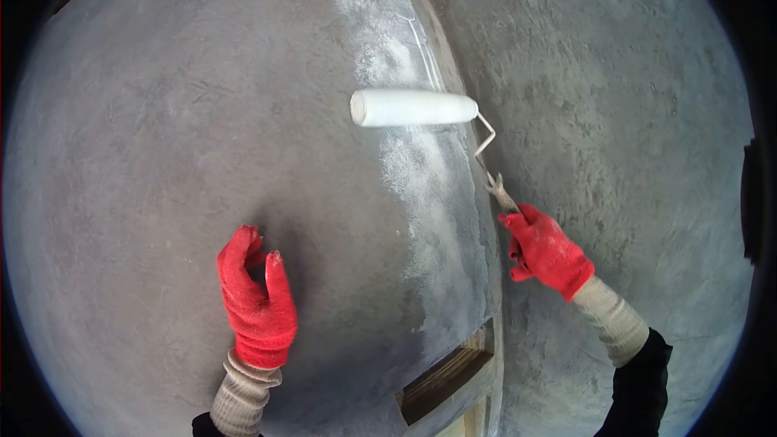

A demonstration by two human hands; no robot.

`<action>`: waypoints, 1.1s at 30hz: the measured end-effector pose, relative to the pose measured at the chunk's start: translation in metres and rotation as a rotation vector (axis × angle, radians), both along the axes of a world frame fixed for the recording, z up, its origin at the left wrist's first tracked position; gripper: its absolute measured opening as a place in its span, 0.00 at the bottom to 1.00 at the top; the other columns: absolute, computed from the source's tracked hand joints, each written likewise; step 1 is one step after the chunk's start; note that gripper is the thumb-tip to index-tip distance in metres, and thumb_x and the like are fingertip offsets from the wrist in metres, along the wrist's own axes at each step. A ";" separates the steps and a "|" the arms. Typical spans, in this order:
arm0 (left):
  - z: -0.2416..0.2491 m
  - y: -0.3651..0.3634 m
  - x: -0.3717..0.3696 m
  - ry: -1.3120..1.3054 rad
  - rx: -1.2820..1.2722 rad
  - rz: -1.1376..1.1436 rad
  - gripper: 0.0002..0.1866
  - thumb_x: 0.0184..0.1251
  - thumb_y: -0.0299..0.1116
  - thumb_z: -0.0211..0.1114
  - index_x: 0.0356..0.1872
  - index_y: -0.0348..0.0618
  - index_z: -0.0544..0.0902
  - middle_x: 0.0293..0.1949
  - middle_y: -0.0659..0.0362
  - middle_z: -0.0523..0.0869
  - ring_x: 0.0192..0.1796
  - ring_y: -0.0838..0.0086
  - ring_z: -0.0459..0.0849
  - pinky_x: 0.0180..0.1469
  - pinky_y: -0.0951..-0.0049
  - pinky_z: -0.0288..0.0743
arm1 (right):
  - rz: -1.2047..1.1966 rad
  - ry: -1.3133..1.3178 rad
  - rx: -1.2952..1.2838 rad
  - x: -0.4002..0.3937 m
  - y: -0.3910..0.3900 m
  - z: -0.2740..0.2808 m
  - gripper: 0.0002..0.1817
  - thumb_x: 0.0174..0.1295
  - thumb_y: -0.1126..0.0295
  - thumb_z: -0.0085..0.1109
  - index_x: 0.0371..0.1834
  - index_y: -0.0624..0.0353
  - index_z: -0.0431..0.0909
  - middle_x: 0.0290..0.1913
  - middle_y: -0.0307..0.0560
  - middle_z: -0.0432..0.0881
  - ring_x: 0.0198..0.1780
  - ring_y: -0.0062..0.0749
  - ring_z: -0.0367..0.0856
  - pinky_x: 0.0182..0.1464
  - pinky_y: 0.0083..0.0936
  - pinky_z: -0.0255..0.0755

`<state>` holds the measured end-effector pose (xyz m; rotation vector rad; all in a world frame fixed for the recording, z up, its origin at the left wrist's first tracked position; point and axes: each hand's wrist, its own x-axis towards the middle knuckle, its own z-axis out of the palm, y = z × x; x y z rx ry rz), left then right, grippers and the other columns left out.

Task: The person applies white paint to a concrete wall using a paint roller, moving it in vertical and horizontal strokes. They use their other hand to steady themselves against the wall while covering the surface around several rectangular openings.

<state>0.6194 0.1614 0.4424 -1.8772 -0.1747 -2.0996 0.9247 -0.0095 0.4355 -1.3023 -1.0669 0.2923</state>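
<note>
Gripping the handle (505,195), the right fingers (522,226) are closed around it; above and left of them lies the white roller (413,107), across a white coat (433,218) on the grey wall (162,154), contact unconfirmed; the left fingers (278,275), parted and half-curled, hold nothing; step judged to be coating beside the corner (497,299); the next stroke would call for even pressure, clear of the adjoining wall (631,113).

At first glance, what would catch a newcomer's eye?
Probably the white roller at upper centre, in front of a white strip on the grey wall. Next come the red-gloved right grip holding the roller's handle at right, and the red-gloved left grip, holding nothing visible, at lower left.
</note>
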 end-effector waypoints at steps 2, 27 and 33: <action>0.001 0.000 -0.001 -0.003 -0.008 -0.010 0.22 0.65 0.21 0.59 0.60 0.35 0.69 0.54 0.48 0.76 0.52 0.62 0.78 0.53 0.66 0.74 | 0.018 -0.032 0.045 0.005 0.007 0.019 0.23 0.70 0.52 0.46 0.56 0.60 0.72 0.26 0.41 0.72 0.21 0.24 0.74 0.28 0.25 0.78; 0.003 0.012 -0.017 0.016 -0.025 0.175 0.18 0.65 0.20 0.58 0.57 0.37 0.73 0.52 0.50 0.77 0.51 0.64 0.79 0.53 0.70 0.75 | -0.065 -0.510 0.363 0.031 0.053 0.271 0.15 0.65 0.58 0.48 0.27 0.57 0.71 0.19 0.34 0.70 0.17 0.16 0.65 0.19 0.19 0.56; 0.006 0.018 -0.018 -0.003 0.054 0.231 0.19 0.60 0.24 0.64 0.53 0.36 0.75 0.47 0.48 0.81 0.44 0.59 0.81 0.44 0.67 0.77 | -0.204 -0.744 0.352 0.044 0.069 0.299 0.16 0.66 0.56 0.49 0.26 0.55 0.69 0.18 0.33 0.70 0.16 0.15 0.62 0.18 0.19 0.54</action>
